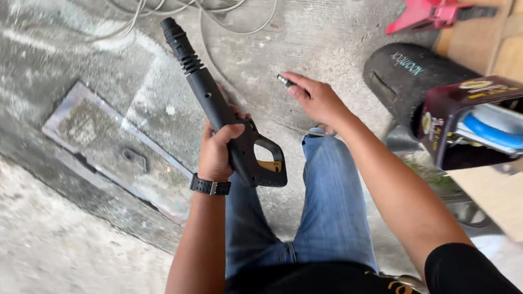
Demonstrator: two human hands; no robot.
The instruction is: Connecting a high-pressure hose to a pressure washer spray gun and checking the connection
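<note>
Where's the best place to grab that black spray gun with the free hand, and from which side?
Grip the ribbed collar near the muzzle of the spray gun, coming from the right. The left hand already wraps the body above the trigger guard, and the barrel angles up-left, leaving that ridged section bare. The right hand pinches a small metal fitting.

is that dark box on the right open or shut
Open: the dark box lies tipped on its side, its mouth facing right with a blue tube showing inside.
</note>
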